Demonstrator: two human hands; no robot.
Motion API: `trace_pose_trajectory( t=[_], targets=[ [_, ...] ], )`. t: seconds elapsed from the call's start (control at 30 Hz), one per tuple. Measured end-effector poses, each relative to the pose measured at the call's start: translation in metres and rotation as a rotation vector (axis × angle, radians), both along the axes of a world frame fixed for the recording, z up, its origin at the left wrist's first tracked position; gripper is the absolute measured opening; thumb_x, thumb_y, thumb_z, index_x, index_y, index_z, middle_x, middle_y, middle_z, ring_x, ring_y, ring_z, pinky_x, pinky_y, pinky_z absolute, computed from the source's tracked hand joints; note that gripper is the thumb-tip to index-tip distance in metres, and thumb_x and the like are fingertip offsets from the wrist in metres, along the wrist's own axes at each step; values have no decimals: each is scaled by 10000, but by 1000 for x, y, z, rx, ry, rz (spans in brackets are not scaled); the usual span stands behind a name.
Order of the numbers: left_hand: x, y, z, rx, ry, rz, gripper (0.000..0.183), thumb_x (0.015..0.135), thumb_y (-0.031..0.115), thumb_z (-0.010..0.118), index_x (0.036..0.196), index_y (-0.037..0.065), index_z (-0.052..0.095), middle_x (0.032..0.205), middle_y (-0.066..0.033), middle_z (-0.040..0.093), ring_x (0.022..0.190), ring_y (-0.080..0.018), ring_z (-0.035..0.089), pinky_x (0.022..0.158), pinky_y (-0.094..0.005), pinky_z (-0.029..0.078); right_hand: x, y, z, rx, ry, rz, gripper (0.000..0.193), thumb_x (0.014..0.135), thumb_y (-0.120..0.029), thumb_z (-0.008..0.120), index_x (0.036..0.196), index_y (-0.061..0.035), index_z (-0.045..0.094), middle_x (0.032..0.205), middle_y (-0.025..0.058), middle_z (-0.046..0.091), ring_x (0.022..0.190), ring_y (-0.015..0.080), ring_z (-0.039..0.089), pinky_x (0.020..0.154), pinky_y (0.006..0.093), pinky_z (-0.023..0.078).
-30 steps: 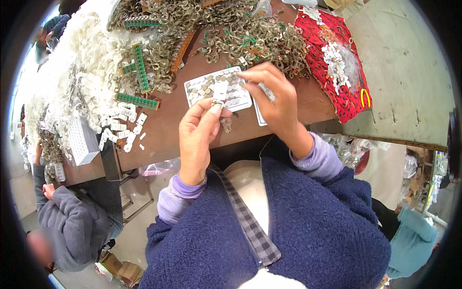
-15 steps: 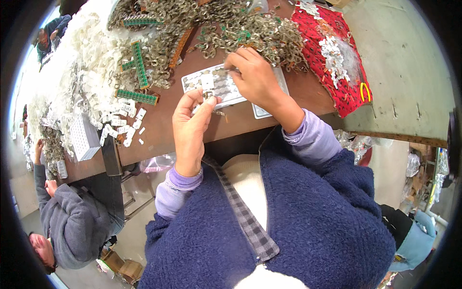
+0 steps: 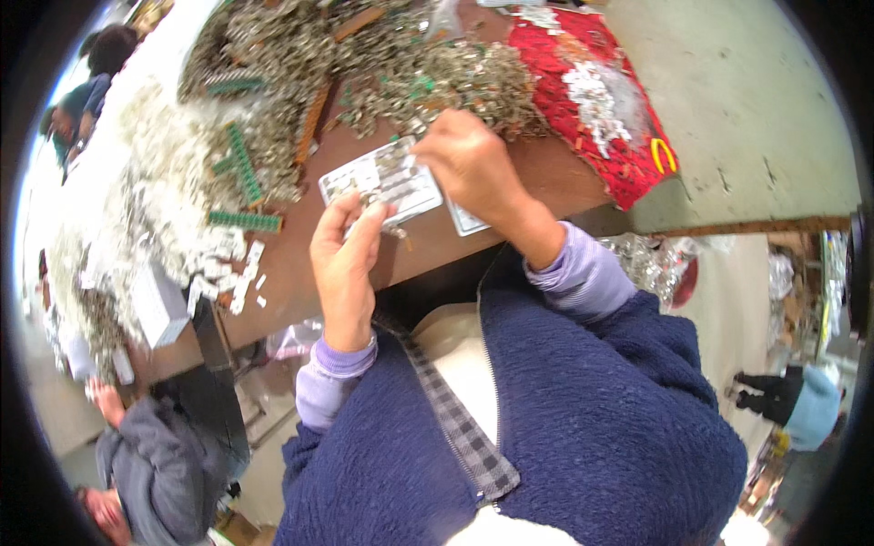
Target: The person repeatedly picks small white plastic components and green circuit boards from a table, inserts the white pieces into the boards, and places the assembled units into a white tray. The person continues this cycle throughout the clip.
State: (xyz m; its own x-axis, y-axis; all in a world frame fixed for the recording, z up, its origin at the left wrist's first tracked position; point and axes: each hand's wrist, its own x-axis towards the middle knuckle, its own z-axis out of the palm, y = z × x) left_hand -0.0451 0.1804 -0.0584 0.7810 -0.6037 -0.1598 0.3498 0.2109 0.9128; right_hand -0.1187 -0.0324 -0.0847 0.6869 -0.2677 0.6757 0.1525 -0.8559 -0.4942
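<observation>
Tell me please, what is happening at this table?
A person holds a small metallic piece, too blurred to identify, in the left hand. The right hand is bent, fingertips at the right edge of a white tray of small pieces; whether it grips anything is unclear. Beyond the tray lies a pile of metal parts, and to the right a red cloth carrying white bits.

Glare bleaches the pale heap (image 3: 146, 173) at left, blur softens details, and dark vignetting rounds the corners.
</observation>
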Motion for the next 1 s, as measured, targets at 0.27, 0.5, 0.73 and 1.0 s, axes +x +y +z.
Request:
trace_pose_trajectory(
  t=[0.27,0.5,0.73,1.0],
  targets=[
    [5,-1,-8,94,-84,42,280,1072,93,689,1327,-6,628,1071,-59,750,623,31,355,513,-170,229,1,30,-3,-7,-85,98,151,803,-122,721,900,-42,638,926,144,608,944,368,618,834,478,514],
    [-9,-1,-11,83,-148,-64,275,1086,132,698,1315,-16,663,868,57,603,642,34,350,541,-164,233,-18,51,24,149,-282,243,152,825,-61,747,936,-20,651,939,134,629,955,358,627,851,481,528],
    [-23,-14,3,88,-126,-135,159,1117,143,666,1225,30,694,729,107,468,588,38,309,519,-179,219,-43,45,27,161,-326,165,155,813,-60,755,914,-7,652,951,151,665,964,384,656,862,470,548],
    [-34,-22,11,309,-495,-163,191,1053,102,680,1208,5,735,1030,3,702,862,-58,623,750,-218,493,-54,36,34,112,-170,185,149,707,-59,709,852,-31,698,890,154,707,929,400,697,830,495,570]
  ],
)
